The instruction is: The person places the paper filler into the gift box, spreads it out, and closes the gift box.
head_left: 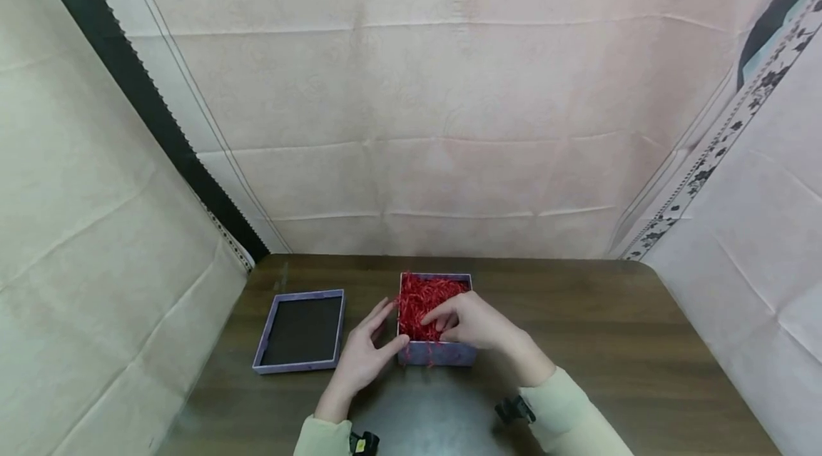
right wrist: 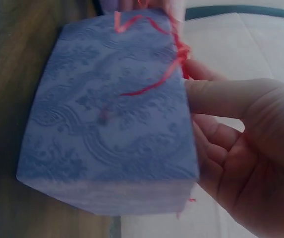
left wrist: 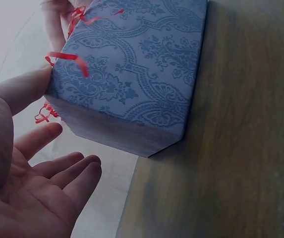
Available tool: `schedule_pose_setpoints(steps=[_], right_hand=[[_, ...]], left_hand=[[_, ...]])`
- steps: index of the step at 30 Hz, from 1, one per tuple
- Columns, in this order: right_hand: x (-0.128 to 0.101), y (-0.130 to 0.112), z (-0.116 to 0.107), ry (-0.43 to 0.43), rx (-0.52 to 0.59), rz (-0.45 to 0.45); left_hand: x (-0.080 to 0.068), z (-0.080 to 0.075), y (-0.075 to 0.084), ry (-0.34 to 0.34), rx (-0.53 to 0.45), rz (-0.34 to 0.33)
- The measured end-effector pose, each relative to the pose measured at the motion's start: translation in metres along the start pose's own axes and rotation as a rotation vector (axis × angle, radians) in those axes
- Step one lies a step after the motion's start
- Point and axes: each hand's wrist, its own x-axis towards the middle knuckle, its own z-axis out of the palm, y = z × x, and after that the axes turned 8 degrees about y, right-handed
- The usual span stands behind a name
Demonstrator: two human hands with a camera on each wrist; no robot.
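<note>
A blue-purple box (head_left: 443, 354) with an embossed floral pattern stands on the table, filled with red shredded paper (head_left: 427, 299). My left hand (head_left: 364, 356) is at the box's left side, fingers spread. In the left wrist view its thumb (left wrist: 30, 89) touches the box near the rim and the other fingers extend beside the wall. My right hand (head_left: 472, 320) reaches over the right rim, its curled fingers gripping some of the shredded paper; part of the fingertips is hidden. Loose red strands (right wrist: 151, 87) hang over the box's near wall in the right wrist view.
The matching lid (head_left: 300, 331) lies to the left of the box, its dark inside facing up. Brown wood-grain table (head_left: 578, 342) extends to the right. Pale cloth (head_left: 449, 99) hangs behind the table and along both sides.
</note>
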Motion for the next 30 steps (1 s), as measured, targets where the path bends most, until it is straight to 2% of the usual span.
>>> schedule_pose_setpoints(steps=[5,10,13,17,19,25,30], right_hand=[[0.016,-0.004,0.014,-0.003,0.007,-0.075],[0.025,-0.007,0.026,0.042,-0.096,-0.083],[0.029,-0.008,0.031,0.101,-0.179,-0.033],[0.032,-0.007,0.031,0.215,-0.270,0.085],[0.034,-0.006,0.031,0.243,-0.308,0.143],[0.040,-0.001,0.034,0.196,-0.418,0.246],[0.045,0.000,0.040,0.136,-0.465,0.287]], left_hand=[[-0.001,-0.002,-0.002,0.007,0.005,-0.011],[-0.003,-0.001,-0.004,0.000,-0.005,-0.023],[-0.003,0.000,-0.003,-0.003,-0.003,-0.018],[-0.001,0.000,0.000,-0.005,0.004,-0.014],[0.000,0.000,0.001,-0.008,0.007,-0.016],[0.001,-0.001,0.002,-0.003,0.001,-0.028],[0.002,-0.001,0.000,0.000,0.008,-0.024]])
